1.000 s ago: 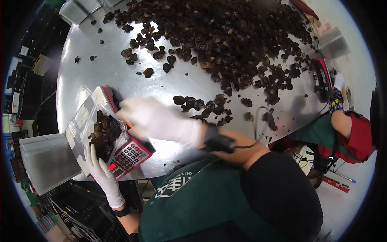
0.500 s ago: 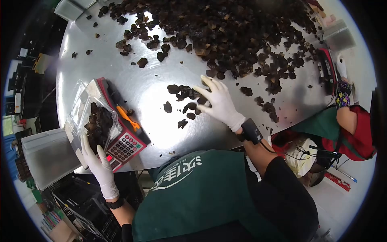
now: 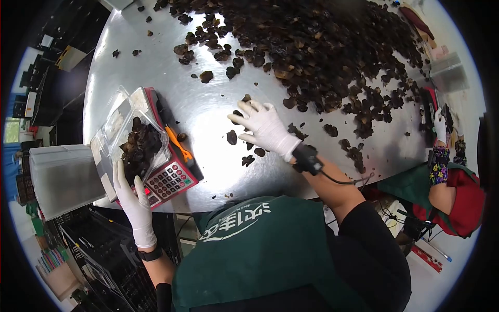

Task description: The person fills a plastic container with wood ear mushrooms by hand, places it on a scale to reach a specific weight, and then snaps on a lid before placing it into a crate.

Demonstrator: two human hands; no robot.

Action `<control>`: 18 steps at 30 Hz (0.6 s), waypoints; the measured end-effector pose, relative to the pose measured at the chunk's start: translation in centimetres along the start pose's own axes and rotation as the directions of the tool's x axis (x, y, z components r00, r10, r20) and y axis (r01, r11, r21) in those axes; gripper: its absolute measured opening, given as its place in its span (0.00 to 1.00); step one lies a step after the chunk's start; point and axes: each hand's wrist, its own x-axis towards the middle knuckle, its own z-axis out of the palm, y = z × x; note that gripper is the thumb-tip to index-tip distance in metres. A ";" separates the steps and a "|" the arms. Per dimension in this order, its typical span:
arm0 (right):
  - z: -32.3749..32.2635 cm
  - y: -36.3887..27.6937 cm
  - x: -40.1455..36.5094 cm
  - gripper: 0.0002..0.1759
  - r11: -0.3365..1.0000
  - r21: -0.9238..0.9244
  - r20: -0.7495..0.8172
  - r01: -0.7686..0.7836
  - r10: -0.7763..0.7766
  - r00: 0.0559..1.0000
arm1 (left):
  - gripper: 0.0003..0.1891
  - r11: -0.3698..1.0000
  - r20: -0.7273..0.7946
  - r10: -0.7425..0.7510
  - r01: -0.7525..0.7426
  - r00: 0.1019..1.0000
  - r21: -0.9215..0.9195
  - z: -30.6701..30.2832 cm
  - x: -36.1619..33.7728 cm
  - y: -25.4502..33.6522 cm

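My left hand, in a white glove, has its fingers stretched out and the thumb apart at the near edge of a clear plastic container. Dark, crinkled pieces that look like wood ear mushrooms fill part of it. The container rests on a red and grey digital scale. Above the steel table, my right hand, also gloved, is spread over a small scatter of the same pieces and partly hides them. One loose mushroom piece lies just left of its fingers.
A large heap of mushroom pieces covers the far side of the steel table. An orange-handled tool lies beside the scale. Stacked clear containers stand at left. A co-worker's gloved hand is at the right edge.
The view has shifted, so the table sits further right. My right hand has moved left over the loose pieces, its fingers spread. My left hand stays at the container.
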 end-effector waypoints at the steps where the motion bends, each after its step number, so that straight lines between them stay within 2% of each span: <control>1: 1.1 -0.2 -0.2 0.22 1.000 0.004 0.032 -0.023 0.023 0.999 | 0.27 1.000 -0.003 -0.001 0.001 1.000 0.006 0.0 0.0 0.0; 2: 1.9 -0.3 -0.3 0.20 0.999 0.004 0.063 -0.044 0.044 0.997 | 0.27 1.000 -0.008 -0.001 0.001 1.000 0.010 0.0 0.0 0.0; 3: 2.3 -0.2 -0.3 0.13 0.997 0.029 -0.003 -0.071 0.071 0.997 | 0.27 1.000 -0.007 0.004 -0.004 1.000 0.005 0.1 0.0 0.0; 6: 2.9 0.9 1.1 0.07 0.969 0.138 0.101 -0.207 0.194 0.976 | 0.28 1.000 -0.005 0.000 0.000 1.000 0.001 0.0 -0.2 0.2; 7: 3.1 1.3 1.7 0.03 0.948 0.259 -0.027 -0.185 0.199 0.980 | 0.28 1.000 -0.009 -0.007 0.007 1.000 0.004 0.0 -0.2 0.3; 9: 3.4 2.0 3.2 0.03 0.943 0.267 -0.058 -0.200 0.223 0.973 | 0.28 1.000 -0.020 -0.002 0.002 1.000 0.029 0.1 -0.1 -0.4; 11: 2.4 0.5 5.5 0.02 0.936 0.299 -0.081 -0.186 0.219 0.972 | 0.29 0.999 -0.027 -0.017 0.016 1.000 -0.043 0.0 0.0 -0.2; 12: 1.6 -0.8 7.0 0.02 0.901 0.395 -0.063 -0.179 0.221 0.973 | 0.30 0.997 -0.037 -0.026 0.023 0.999 -0.076 -0.1 0.0 -0.1; 14: -0.7 -4.7 10.7 0.04 0.871 0.489 -0.110 -0.053 0.121 0.987 | 0.32 0.999 -0.061 -0.005 0.003 0.998 -0.045 -0.1 -0.2 -0.4; 16: -3.6 -9.7 14.1 0.04 0.790 0.610 -0.140 0.061 0.031 0.990 | 0.34 0.982 -0.043 -0.111 0.103 0.993 -0.157 -0.5 0.2 0.7; 17: -4.4 -11.8 15.4 0.04 0.712 0.674 -0.236 0.197 -0.045 0.971 | 0.35 0.970 -0.054 -0.124 0.110 0.991 -0.218 -0.2 0.2 0.4; 18: -2.4 -13.9 17.0 0.05 0.675 0.642 -0.395 0.364 -0.116 0.911 | 0.36 0.953 -0.058 -0.131 0.110 0.990 -0.283 0.1 0.1 0.0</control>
